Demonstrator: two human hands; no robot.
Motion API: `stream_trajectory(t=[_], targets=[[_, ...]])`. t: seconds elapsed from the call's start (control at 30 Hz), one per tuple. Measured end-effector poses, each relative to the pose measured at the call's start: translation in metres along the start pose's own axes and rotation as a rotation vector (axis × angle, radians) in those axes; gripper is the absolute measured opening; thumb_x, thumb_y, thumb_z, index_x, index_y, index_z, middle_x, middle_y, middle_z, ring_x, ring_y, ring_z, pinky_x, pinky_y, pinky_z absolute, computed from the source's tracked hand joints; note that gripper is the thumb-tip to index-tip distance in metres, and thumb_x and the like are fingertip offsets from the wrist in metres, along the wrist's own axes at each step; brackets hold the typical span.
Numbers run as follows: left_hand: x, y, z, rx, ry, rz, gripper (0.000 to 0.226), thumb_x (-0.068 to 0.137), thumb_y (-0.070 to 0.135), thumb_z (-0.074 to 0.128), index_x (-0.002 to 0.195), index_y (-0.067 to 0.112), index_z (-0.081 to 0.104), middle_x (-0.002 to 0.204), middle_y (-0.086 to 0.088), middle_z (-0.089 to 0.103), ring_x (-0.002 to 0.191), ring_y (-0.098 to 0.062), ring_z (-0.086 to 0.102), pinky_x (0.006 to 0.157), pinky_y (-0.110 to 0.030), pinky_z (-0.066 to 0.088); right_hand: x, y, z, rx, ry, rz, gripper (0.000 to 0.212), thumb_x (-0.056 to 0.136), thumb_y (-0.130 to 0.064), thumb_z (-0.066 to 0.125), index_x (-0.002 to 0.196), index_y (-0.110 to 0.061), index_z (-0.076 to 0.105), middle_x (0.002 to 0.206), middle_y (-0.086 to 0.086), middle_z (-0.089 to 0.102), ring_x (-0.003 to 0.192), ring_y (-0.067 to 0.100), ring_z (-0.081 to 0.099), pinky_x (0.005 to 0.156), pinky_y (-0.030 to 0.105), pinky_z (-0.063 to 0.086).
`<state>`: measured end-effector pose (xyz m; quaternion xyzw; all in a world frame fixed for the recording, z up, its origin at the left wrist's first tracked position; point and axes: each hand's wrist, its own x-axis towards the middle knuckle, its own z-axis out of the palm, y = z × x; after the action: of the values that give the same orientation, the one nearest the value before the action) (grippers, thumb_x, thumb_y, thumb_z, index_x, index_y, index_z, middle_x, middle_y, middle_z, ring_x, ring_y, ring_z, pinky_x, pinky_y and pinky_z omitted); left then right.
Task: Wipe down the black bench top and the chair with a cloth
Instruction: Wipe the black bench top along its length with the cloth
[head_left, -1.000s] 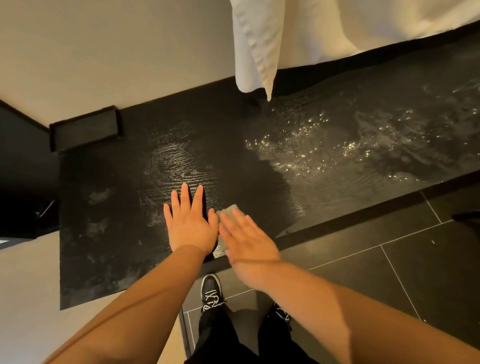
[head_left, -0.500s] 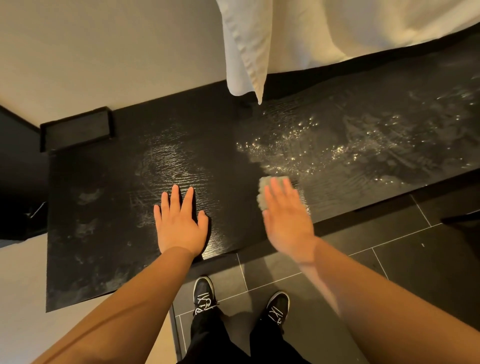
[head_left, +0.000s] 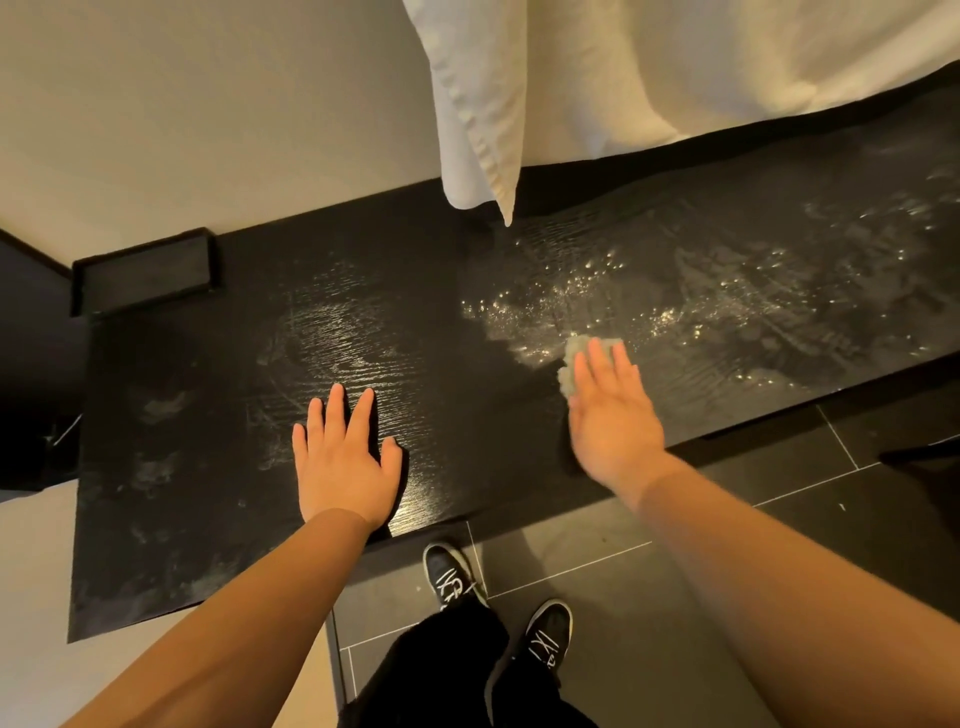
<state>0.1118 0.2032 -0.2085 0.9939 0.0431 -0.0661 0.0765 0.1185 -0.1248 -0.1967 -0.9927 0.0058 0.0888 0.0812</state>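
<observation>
The left grip (head_left: 340, 462) lies palm down, fingers straight, thumb spread out to the right. The right grip (head_left: 613, 410) sits further forward and to the right, also palm down with fingers extended. The left forearm (head_left: 249, 597) and right forearm (head_left: 769, 561) are bare and reach forward.

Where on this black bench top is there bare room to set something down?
Bare: between the left hand and right hand; from the left hand to the left end of the black wooden bench top; the wet stretch right of the grey cloth. Taken: the back-left corner, by the black rectangular box.
</observation>
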Motion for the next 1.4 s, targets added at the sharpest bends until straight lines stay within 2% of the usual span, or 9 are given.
stream_trajectory(t=[0.13,0.27,0.43,0.53,0.7,0.83,1.1,1.3,1.4], targets=[[0.000,0.002,-0.003,0.001,0.008,0.003,0.076,0.096,0.059,0.024,0.167,0.033,0.027,0.177,-0.004,0.014,0.163,-0.031,0.006,0.132,-0.055,0.008,-0.020,-0.067,0.025,-0.023,-0.026,-0.323,0.065,0.104,-0.027,0.040,0.164,-0.011,0.023,0.172,0.010,0.017,0.159,0.037,0.006,0.128,0.052,0.016],[0.000,0.001,-0.004,-0.001,-0.003,0.004,0.073,0.098,0.057,0.029,0.166,0.033,0.027,0.177,-0.004,0.013,0.163,-0.031,0.005,0.132,-0.054,0.006,-0.007,-0.053,0.020,-0.053,-0.033,-0.470,0.063,0.106,-0.029,0.040,0.165,-0.012,0.023,0.173,0.007,0.016,0.160,0.032,0.008,0.129,0.048,0.015],[0.000,0.002,-0.004,0.005,0.005,0.001,0.072,0.099,0.057,0.032,0.166,0.032,0.028,0.176,-0.005,0.015,0.163,-0.032,0.007,0.132,-0.055,0.007,0.030,0.025,-0.005,-0.051,-0.025,-0.048,0.063,0.109,-0.032,0.029,0.166,-0.011,0.012,0.174,0.008,0.006,0.160,0.031,-0.001,0.129,0.050,0.015],[0.000,0.001,-0.003,-0.004,0.007,0.001,0.070,0.100,0.055,0.037,0.165,0.032,0.029,0.176,-0.005,0.016,0.163,-0.032,0.008,0.132,-0.055,0.008,0.029,0.008,-0.007,-0.028,-0.023,0.012,0.064,0.109,-0.030,0.031,0.166,-0.010,0.007,0.173,0.010,0.004,0.160,0.036,-0.002,0.129,0.050,0.012],[0.000,0.001,-0.002,-0.006,0.019,-0.006,0.068,0.101,0.051,0.044,0.165,0.032,0.030,0.176,-0.005,0.016,0.163,-0.032,0.008,0.132,-0.054,0.007,-0.002,-0.074,0.021,-0.065,-0.030,-0.379,0.070,0.103,-0.027,0.044,0.165,-0.007,0.017,0.170,0.016,0.020,0.157,0.043,0.013,0.125,0.055,0.024],[0.000,0.001,-0.001,0.005,0.015,-0.005,0.068,0.101,0.052,0.043,0.165,0.032,0.030,0.176,-0.005,0.016,0.163,-0.032,0.008,0.132,-0.054,0.008,0.012,-0.063,0.020,-0.019,-0.073,-0.559,0.066,0.105,-0.026,0.048,0.164,-0.011,0.024,0.172,0.009,0.017,0.160,0.034,0.009,0.128,0.049,0.018],[0.002,-0.001,0.001,-0.002,0.025,-0.001,0.069,0.099,0.055,0.037,0.164,0.032,0.032,0.176,-0.006,0.018,0.162,-0.032,0.010,0.131,-0.055,0.010,0.050,-0.016,-0.006,0.060,0.005,-0.001,0.067,0.106,-0.024,0.039,0.164,-0.009,0.010,0.172,0.012,0.006,0.159,0.037,-0.002,0.129,0.050,0.011],[0.002,-0.001,0.000,-0.002,0.021,-0.008,0.073,0.096,0.059,0.029,0.164,0.033,0.032,0.176,-0.004,0.017,0.163,-0.031,0.009,0.132,-0.054,0.009,0.012,-0.091,0.011,0.048,-0.110,-0.446,0.071,0.104,-0.024,0.044,0.166,-0.013,0.012,0.174,0.009,0.003,0.159,0.036,-0.004,0.128,0.050,0.007],[0.002,-0.002,0.001,-0.007,0.018,-0.007,0.073,0.096,0.059,0.029,0.164,0.034,0.032,0.176,-0.004,0.017,0.163,-0.030,0.008,0.132,-0.054,0.009,0.030,-0.076,0.012,0.035,-0.131,-0.523,0.069,0.107,-0.025,0.042,0.167,-0.016,0.008,0.175,0.003,-0.002,0.160,0.030,-0.008,0.129,0.046,0.004]])
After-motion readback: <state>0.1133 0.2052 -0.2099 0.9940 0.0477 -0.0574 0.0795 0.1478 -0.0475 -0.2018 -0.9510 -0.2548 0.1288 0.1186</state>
